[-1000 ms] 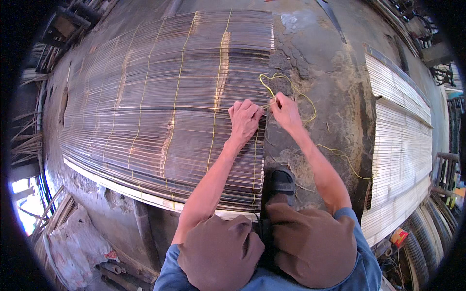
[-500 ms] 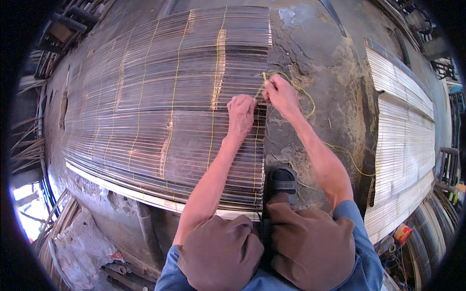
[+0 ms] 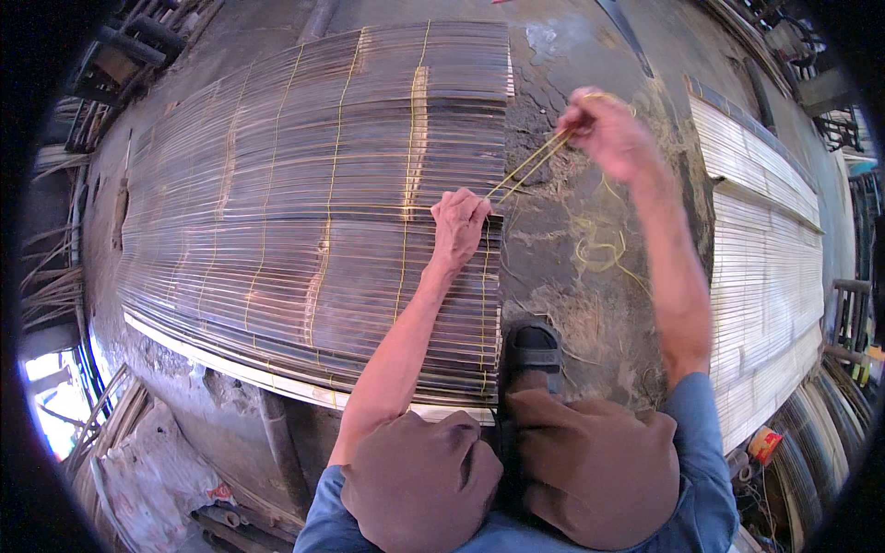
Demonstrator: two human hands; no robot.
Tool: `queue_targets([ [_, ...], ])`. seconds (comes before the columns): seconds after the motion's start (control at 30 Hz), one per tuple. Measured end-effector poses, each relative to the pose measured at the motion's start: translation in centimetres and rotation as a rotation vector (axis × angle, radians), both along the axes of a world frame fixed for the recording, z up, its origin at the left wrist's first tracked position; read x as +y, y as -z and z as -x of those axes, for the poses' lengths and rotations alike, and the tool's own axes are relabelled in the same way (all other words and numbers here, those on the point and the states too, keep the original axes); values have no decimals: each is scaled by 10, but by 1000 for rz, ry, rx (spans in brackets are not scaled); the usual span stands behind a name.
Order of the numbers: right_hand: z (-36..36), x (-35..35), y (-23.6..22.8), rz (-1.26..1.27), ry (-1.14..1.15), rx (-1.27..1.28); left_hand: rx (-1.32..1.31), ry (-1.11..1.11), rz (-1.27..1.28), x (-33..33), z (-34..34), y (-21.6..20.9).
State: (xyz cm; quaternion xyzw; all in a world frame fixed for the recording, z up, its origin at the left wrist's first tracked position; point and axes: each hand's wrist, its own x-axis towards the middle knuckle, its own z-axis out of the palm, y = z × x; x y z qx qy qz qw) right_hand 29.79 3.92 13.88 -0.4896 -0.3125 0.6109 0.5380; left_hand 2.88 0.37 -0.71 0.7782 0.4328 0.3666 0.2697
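A wide mat of thin dark slats [image 3: 369,157], tied by rows of yellow cord, is spread on the ground at my left and before me. At the mat's right edge my left hand [image 3: 461,221] is closed, fingers pinched where a yellow cord [image 3: 530,172] comes out; whether it also grips a slat is hidden. My right hand [image 3: 613,134], blurred by motion, is raised over bare ground to the right. Its closed fingers hold the same cord, pulled taut in two strands between the hands. Slack cord hangs below it in loose loops.
A pale slat mat [image 3: 765,276] lies at the right. My sandalled foot [image 3: 535,355] is close beside the dark mat's edge. A whitish sack [image 3: 157,470] and some pipes lie at the lower left. A red-yellow can [image 3: 764,445] is at the lower right.
My right hand has moved up and right, away from the left hand, drawing the yellow cord out tight. My left hand has stayed at the mat's edge.
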Motion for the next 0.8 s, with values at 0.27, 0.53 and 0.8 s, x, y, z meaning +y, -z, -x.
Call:
queue_targets([
  [0.27, -230, 16, -102, -117, 83, -289, 20, -52, 6, -4, -3, 6],
  [0.53, -231, -69, -1, 456, -545, -2127, 9, -54, 19, 0, -7, 7],
  [0.8, 73, -104, 123, -52, -168, -846, 80, -63, 22, -2, -6, 3],
])
